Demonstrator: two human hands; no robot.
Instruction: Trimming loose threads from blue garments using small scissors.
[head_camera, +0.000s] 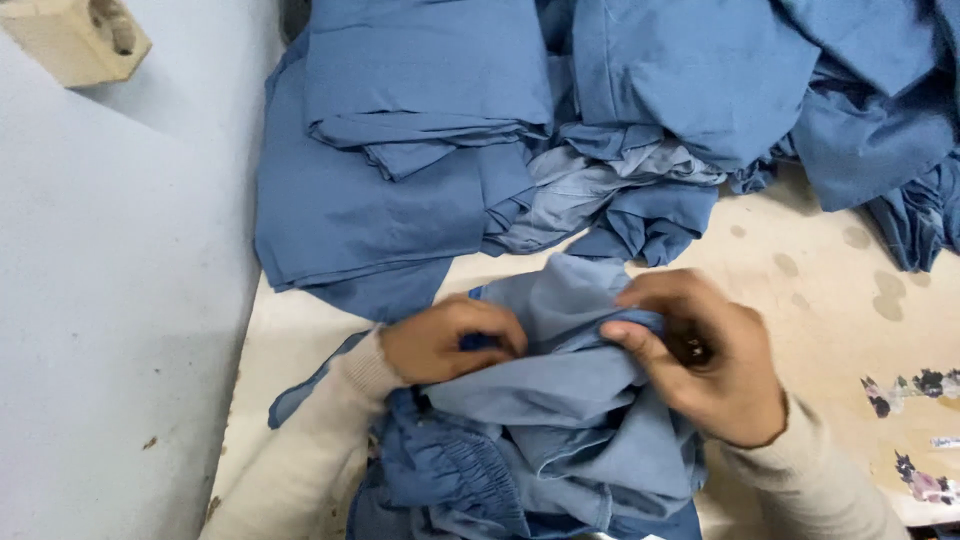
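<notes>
Both hands (455, 340) curled into blue garment (560, 400)

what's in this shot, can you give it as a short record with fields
left hand: gripping a fold of the blue garment
right hand: pinching the same garment near its top
garment: crumpled, gathered elastic band at lower left
behind: heap of blue cloth, some folded
surface: beige table, stained
left side: pale wall

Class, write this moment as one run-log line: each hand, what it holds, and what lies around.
left hand: grips blue garment | right hand: pinches same garment | behind: folded blue pile | surface: stained beige table
</notes>
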